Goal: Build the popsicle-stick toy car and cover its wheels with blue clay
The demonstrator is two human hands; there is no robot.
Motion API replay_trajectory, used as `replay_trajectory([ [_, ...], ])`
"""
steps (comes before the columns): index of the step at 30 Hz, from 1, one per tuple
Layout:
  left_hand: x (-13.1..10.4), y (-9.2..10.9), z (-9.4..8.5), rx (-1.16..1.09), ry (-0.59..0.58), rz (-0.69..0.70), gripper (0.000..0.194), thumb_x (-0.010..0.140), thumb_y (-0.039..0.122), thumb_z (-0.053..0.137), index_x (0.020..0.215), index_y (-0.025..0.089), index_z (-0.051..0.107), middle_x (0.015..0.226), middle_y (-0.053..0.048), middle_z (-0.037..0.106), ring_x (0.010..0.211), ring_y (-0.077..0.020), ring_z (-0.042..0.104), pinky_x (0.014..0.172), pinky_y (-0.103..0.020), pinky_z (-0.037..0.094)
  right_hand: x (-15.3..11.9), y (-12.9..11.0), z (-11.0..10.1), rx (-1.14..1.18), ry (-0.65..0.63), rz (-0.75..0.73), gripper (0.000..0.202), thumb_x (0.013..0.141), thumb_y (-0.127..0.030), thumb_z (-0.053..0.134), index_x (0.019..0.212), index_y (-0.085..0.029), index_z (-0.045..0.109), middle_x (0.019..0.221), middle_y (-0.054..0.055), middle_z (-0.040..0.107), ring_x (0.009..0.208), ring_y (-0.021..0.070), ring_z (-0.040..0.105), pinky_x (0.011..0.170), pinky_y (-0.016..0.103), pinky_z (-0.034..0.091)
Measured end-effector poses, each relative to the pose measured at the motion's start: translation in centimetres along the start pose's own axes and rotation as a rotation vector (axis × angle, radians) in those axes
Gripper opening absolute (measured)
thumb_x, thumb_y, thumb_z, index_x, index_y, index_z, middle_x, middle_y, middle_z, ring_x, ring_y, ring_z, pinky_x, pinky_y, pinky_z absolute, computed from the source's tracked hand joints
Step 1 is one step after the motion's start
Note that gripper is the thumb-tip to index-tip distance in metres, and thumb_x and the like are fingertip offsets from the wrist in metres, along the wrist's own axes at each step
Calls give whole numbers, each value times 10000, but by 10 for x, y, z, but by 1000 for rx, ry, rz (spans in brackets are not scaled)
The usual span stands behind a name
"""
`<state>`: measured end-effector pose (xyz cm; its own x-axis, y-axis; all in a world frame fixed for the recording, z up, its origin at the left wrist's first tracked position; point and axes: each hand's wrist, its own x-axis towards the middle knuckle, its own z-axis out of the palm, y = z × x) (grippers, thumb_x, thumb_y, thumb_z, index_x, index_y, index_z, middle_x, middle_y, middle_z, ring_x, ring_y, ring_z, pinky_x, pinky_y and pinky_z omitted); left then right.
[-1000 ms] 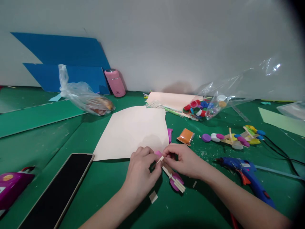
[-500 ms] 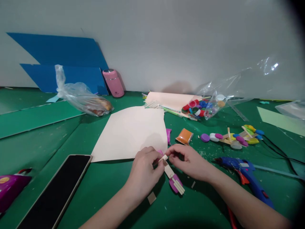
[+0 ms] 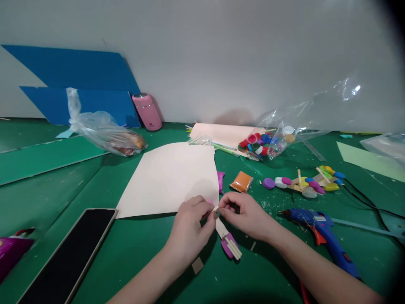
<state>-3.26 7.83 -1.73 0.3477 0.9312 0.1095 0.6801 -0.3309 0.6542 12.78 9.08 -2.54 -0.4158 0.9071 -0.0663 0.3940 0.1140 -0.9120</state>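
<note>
Already, at lower centre, pale sticks (image 3: 233,248) top a purple oval (image 3: 225,248); the left hand's (image 3: 191,228) fingers pinch a stick piece (image 3: 216,209), seemingly unattached; the right hand's (image 3: 248,216) grip is unclear.

Prob. a craft wkspace: glue gun (image 3: 310,216), lg. paper sheet (image 3: 167,179) & scraps (image 3: 198,265) on green tbl (image 3: 134,242).

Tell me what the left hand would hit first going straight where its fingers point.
The left hand, pinching a small pale piece, would probably meet the right hand first; depth is unclear.
</note>
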Motion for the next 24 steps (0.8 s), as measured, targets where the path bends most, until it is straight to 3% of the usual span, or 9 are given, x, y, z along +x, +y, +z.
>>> replay_trajectory([
  [8,-1,-4,-1,72,15,105,229,812,181,418,672,162,598,657,-31,510,649,-156,494,585,-265,402,0,2,2,-155,121,-102,71,736,-129,517,710,-174,564,666,-16,508,611,106,474,561,213,373],
  [17,-3,-6,6,360,109,257,211,818,186,424,713,155,604,692,-52,562,674,-182,494,613,-327,386,-1,4,5,-188,171,-120,75,734,-119,522,719,-175,569,670,-10,532,616,109,500,560,213,392],
  [24,-4,-5,6,403,121,260,201,812,196,434,720,159,609,690,-53,555,668,-182,486,596,-321,385,0,4,3,-195,168,-93,55,743,-179,549,699,-180,581,669,-8,548,639,123,504,586,231,381],
])
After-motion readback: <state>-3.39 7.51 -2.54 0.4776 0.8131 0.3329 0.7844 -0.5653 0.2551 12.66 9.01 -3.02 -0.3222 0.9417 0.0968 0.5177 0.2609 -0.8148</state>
